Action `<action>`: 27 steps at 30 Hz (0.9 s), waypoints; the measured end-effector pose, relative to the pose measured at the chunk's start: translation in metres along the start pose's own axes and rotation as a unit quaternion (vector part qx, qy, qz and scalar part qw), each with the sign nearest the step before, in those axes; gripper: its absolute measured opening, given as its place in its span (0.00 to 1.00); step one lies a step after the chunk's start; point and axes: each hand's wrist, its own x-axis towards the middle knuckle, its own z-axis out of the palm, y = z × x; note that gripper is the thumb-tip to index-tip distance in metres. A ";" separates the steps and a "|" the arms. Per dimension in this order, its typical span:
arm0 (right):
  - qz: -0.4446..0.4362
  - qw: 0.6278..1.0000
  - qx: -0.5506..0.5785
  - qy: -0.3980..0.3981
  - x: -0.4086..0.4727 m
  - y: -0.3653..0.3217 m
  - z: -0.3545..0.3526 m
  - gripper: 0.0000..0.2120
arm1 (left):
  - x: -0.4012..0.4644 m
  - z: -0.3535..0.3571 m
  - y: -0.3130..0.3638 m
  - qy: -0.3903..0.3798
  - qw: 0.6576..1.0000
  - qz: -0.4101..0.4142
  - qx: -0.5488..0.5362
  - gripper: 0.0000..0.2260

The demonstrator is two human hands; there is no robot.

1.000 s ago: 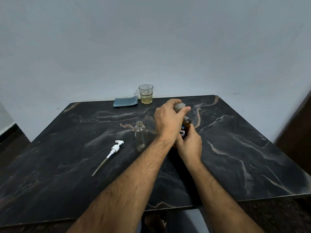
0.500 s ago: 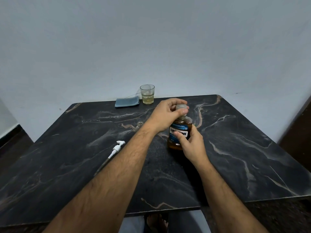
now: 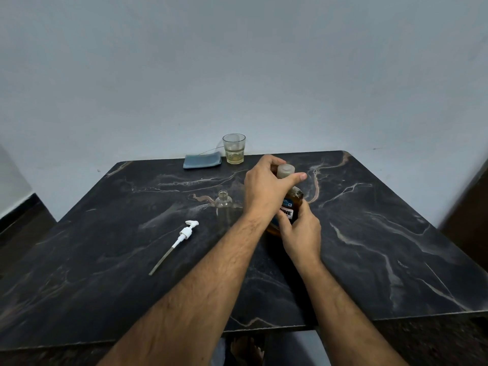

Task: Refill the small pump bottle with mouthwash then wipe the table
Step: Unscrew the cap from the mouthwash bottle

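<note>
We note the right hand [image 3: 301, 233] grips the mouthwash bottle [image 3: 291, 204] low on its body, steadying it upright on the tabletop [image 3: 369, 247]. The left hand [image 3: 266, 188] has shifted over half a second: thumb and fingers now wrap the cap [image 3: 285, 170], so we judge unscrewing is under way; no pouring yet. Left of them lies the pump head [image 3: 184, 233]; the small pump bottle [image 3: 224, 207] stands open, apparently empty. Farthest: folded cloth [image 3: 202, 161] beside a glass [image 3: 234, 149].

A black table [image 3: 369, 233] is veined in white and tan; amber mouthwash bottle [image 3: 295, 200], blue cloth [image 3: 202, 160], white pump [image 3: 184, 233] are seen.
</note>
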 end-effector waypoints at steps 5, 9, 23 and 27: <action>0.007 1.000 0.022 -0.013 0.000 0.002 0.000 0.17 | 0.007 -0.012 -0.002 -0.195 0.977 -0.008 -0.080 0.19; 0.002 1.000 0.027 -0.016 0.001 0.004 0.000 0.17 | 0.012 -0.029 -0.010 -0.275 0.944 -0.024 -0.183 0.17; 0.004 0.999 0.031 -0.019 0.000 0.004 -0.002 0.18 | 0.004 -0.003 0.002 -0.008 0.999 -0.005 -0.052 0.17; 0.001 1.000 0.023 -0.017 -0.001 0.002 -0.002 0.20 | 0.010 -0.008 0.003 -0.032 0.990 -0.034 -0.132 0.15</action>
